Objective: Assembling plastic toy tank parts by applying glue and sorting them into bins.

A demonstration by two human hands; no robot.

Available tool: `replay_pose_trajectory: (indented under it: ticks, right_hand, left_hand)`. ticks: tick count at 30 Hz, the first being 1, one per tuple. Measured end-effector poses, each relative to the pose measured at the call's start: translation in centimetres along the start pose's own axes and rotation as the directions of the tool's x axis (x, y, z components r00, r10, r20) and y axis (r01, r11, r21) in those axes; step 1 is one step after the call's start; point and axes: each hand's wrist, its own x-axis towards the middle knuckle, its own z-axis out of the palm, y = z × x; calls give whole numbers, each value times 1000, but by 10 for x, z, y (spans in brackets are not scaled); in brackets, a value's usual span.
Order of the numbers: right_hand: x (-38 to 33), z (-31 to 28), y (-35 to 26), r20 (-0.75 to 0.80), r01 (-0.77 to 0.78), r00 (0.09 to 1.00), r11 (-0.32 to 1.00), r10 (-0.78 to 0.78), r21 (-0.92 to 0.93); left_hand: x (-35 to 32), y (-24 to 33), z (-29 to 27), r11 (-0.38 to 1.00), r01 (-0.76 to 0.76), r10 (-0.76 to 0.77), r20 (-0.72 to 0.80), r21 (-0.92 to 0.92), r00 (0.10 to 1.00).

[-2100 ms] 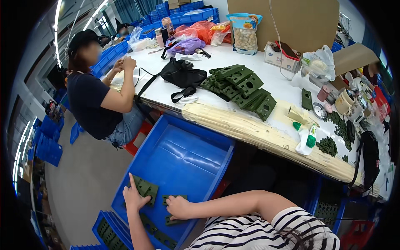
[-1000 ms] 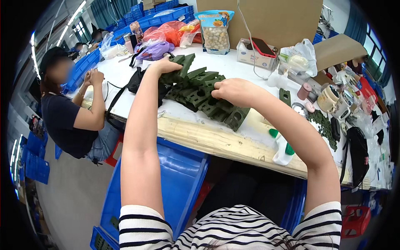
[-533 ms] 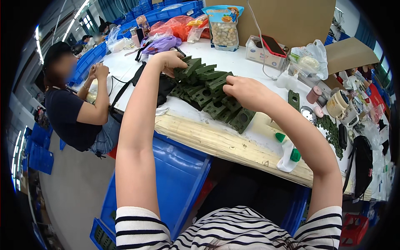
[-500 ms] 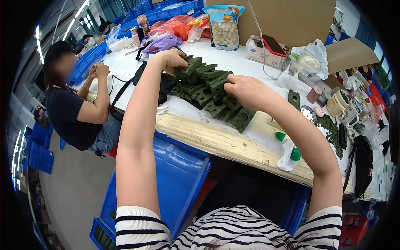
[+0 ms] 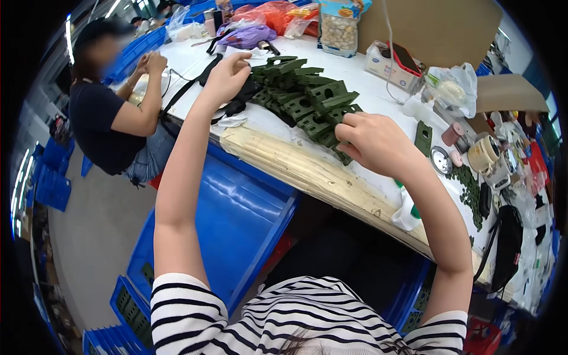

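A leaning row of dark green plastic parts [image 5: 305, 103], each with a round hole, lies across the near part of the white table. My left hand [image 5: 228, 80] is just off the row's far left end, its fingers apart and nothing in them. At the right end, my right hand [image 5: 376, 139] has its fingers curled around the edge of the end parts; the fingertips are partly hidden. One loose green part [image 5: 423, 138] of the same kind lies to the right of that hand. Below my right forearm is a white bottle with a green cap [image 5: 406, 213].
The table's worn wooden front edge [image 5: 284, 157] runs above a blue bin [image 5: 236, 219]. Behind the row are a purple bag [image 5: 245, 36], a bag of nuts [image 5: 339, 29] and a white box [image 5: 390, 66]. A co-worker [image 5: 112, 106] sits at left. Small green pieces [image 5: 467, 192] lie at right.
My left hand has come off the row and moved slightly left, its fingers opening. My right hand has shifted lower along the row's right end. The row's parts now lean differently.
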Motion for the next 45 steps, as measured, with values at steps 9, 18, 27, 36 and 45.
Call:
replay_pose_trajectory:
  ticks: [9,18,27,36,45]
  right_hand:
    - [-21,-4,-64,-62,102,994,955,-88,279]
    - [-23,17,-101,-129,222,974,885,-185,409]
    - [-54,24,-97,-30,137,990,900,-137,414]
    - [-57,31,-95,-24,160,986,881,-167,445]
    - [-61,37,-101,29,206,969,864,-246,459]
  left_hand:
    - [-416,-68,-115,433,711,-528,-483,555,699]
    - [-504,-54,-104,142,846,-787,-460,513,411]
    - [-500,-75,-85,126,867,-601,-658,482,453]
    - [-471,-9,-97,-234,782,-921,-389,578,13]
    - [-509,27,-55,-224,790,-948,-315,571,-40]
